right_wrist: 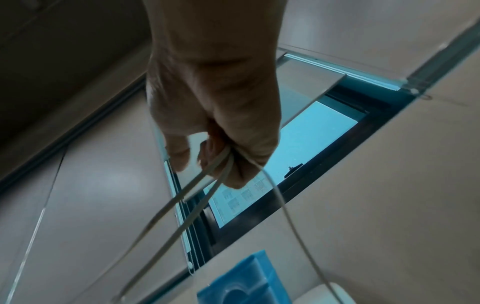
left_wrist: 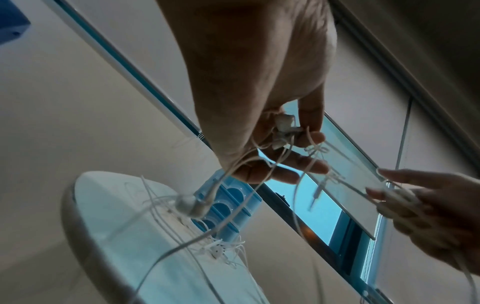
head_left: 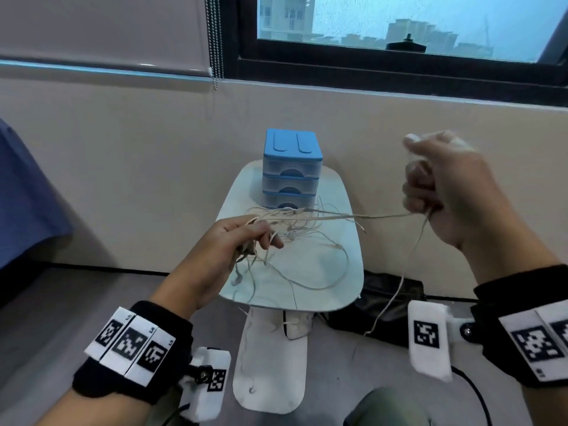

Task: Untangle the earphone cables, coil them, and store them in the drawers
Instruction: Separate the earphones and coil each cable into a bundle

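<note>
A tangle of white earphone cables (head_left: 295,241) lies on a small white table (head_left: 344,290), in front of a blue three-drawer box (head_left: 292,167) whose drawers are closed. My left hand (head_left: 246,238) hovers over the table's left side and pinches a knot of cables and earbuds (left_wrist: 283,131); one earbud (left_wrist: 189,205) dangles below it. My right hand (head_left: 430,192) is raised to the right, fist curled round cable strands (right_wrist: 221,162). A taut strand (head_left: 353,215) runs between the hands. Another strand (head_left: 396,290) hangs from the right fist toward the floor.
The table stands against a beige wall under a dark-framed window (head_left: 399,26). A bead chain (head_left: 215,41) hangs from the blind. A black bag (head_left: 384,305) lies on the floor right of the table's white base (head_left: 270,364). Blue fabric (head_left: 24,195) is at far left.
</note>
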The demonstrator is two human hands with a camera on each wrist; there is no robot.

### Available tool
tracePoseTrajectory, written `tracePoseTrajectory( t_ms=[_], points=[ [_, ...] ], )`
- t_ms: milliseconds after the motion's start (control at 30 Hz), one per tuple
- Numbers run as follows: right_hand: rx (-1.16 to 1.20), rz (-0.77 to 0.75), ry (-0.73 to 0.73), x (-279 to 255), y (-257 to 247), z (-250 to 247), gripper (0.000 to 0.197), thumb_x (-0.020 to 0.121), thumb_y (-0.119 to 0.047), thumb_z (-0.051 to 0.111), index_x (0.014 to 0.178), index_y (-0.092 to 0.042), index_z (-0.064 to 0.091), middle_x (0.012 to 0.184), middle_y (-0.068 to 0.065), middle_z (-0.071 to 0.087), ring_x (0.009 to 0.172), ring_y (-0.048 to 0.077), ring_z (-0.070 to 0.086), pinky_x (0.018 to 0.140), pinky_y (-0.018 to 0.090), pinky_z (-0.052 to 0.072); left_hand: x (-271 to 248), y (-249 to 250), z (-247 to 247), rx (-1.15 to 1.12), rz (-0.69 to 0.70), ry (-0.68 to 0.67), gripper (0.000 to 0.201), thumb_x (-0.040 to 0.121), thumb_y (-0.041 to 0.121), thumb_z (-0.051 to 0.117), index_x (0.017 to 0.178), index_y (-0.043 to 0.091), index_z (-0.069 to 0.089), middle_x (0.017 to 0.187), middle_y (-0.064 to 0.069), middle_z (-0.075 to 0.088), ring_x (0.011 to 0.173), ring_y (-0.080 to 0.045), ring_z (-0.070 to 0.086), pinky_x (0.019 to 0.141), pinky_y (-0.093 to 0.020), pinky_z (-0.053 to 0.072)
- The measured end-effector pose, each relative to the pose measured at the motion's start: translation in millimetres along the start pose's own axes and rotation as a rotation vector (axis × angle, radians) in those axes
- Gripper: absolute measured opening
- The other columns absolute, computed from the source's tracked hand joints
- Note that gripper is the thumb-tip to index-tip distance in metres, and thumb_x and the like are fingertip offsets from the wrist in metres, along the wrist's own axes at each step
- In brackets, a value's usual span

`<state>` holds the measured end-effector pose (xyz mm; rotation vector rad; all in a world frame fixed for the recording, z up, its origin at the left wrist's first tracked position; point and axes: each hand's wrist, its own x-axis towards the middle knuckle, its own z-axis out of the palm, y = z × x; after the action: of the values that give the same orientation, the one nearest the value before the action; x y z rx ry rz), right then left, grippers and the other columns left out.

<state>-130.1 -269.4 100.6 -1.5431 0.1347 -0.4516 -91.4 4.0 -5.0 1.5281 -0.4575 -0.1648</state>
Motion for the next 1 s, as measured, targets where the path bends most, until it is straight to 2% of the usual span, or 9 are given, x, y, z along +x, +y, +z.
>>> tracePoseTrajectory(
  t_ms=[67, 167, 233, 300, 433, 567, 667, 867, 1000],
  points=[
    [-0.223, -0.012, -0.142, -5, 11, -1, 0.025, 0.095, -0.035, 0.069, 0.099, -0.020, 0.048, 0.058, -0.001, 0.030, 0.044, 0.011, 0.023, 0.043, 0.020, 0.021, 2, 2, 3, -0.097, -0.017, 0.034, 0.032, 0.102, 0.016, 0.052, 0.072, 0.007, 0.056, 0.086, -0.015, 0.074, 0.085, -0.019, 0.060, 0.076, -0.029, 0.041],
    [-0.649, 0.067, -0.570, -15, 16, 3, 0.041, 0.077, -0.058, 0.076, 0.096, -0.023, 0.068, 0.065, 0.001, 0.038, 0.051, 0.013, 0.029, 0.045, 0.023, 0.022, 8, 5, 8, -0.139, -0.039, 0.070, 0.025, 0.102, 0.013, 0.054, 0.079, 0.007, 0.060, 0.074, -0.013, 0.068, 0.077, -0.022, 0.064, 0.071, -0.027, 0.046],
    [-0.940, 0.038, -0.813, -23, 16, 7, 0.036, 0.086, -0.054, 0.073, 0.086, -0.018, 0.071, 0.061, -0.008, 0.042, 0.049, 0.007, 0.034, 0.046, 0.019, 0.028, 12, 7, 11, -0.102, -0.029, 0.081, 0.022, 0.101, 0.014, 0.058, 0.080, 0.010, 0.063, 0.071, -0.010, 0.064, 0.068, -0.020, 0.062, 0.070, -0.030, 0.045],
    [-0.982, -0.064, -0.871, -27, 14, 10, 0.030, 0.096, -0.041, 0.068, 0.078, -0.016, 0.071, 0.057, -0.011, 0.040, 0.048, 0.005, 0.034, 0.048, 0.016, 0.029, 15, 8, 11, -0.069, -0.018, 0.084, 0.019, 0.099, 0.015, 0.062, 0.080, 0.011, 0.064, 0.070, -0.008, 0.062, 0.064, -0.019, 0.061, 0.071, -0.033, 0.044],
    [-0.560, -0.071, -0.566, -19, 1, 5, 0.034, 0.098, -0.033, 0.065, 0.075, -0.008, 0.069, 0.056, -0.003, 0.040, 0.051, 0.013, 0.032, 0.049, 0.025, 0.025, 11, 6, 5, 0.163, -0.029, 0.014, 0.019, 0.095, 0.019, 0.071, 0.079, 0.013, 0.065, 0.070, -0.007, 0.062, 0.066, -0.017, 0.059, 0.066, -0.027, 0.041],
    [-0.650, -0.246, -0.379, -14, -10, 6, 0.037, 0.098, -0.038, 0.064, 0.075, -0.010, 0.071, 0.059, -0.005, 0.048, 0.058, 0.012, 0.041, 0.061, 0.030, 0.033, 5, 0, 11, 0.204, -0.093, -0.208, 0.021, 0.089, 0.022, 0.078, 0.072, 0.021, 0.065, 0.073, -0.003, 0.060, 0.070, -0.016, 0.057, 0.070, -0.029, 0.045],
    [-0.586, -0.273, -0.269, -13, -9, 10, 0.037, 0.099, -0.034, 0.063, 0.072, -0.009, 0.069, 0.055, -0.006, 0.047, 0.055, 0.013, 0.039, 0.056, 0.029, 0.032, 2, -2, 16, 0.062, -0.079, -0.271, 0.019, 0.084, 0.030, 0.078, 0.077, 0.017, 0.067, 0.073, 0.001, 0.056, 0.065, -0.013, 0.051, 0.071, -0.025, 0.047],
    [-0.324, -0.335, 0.060, -1, -6, 1, 0.037, 0.094, -0.036, 0.059, 0.071, -0.009, 0.068, 0.049, -0.009, 0.038, 0.049, 0.009, 0.033, 0.057, 0.031, 0.026, 6, -4, 15, -0.082, -0.125, -0.045, 0.033, 0.092, 0.038, 0.067, 0.072, 0.012, 0.064, 0.056, 0.002, 0.025, 0.050, -0.012, 0.020, 0.051, -0.021, 0.037],
    [-0.327, -0.329, 0.120, 6, 2, -2, 0.036, 0.095, -0.035, 0.058, 0.072, -0.010, 0.070, 0.049, -0.008, 0.039, 0.048, 0.010, 0.033, 0.055, 0.029, 0.027, 12, -10, 4, -0.180, -0.087, 0.118, 0.033, 0.102, 0.031, 0.056, 0.074, 0.013, 0.058, 0.067, 0.000, 0.046, 0.054, -0.012, 0.032, 0.059, -0.025, 0.039]
  ],
)
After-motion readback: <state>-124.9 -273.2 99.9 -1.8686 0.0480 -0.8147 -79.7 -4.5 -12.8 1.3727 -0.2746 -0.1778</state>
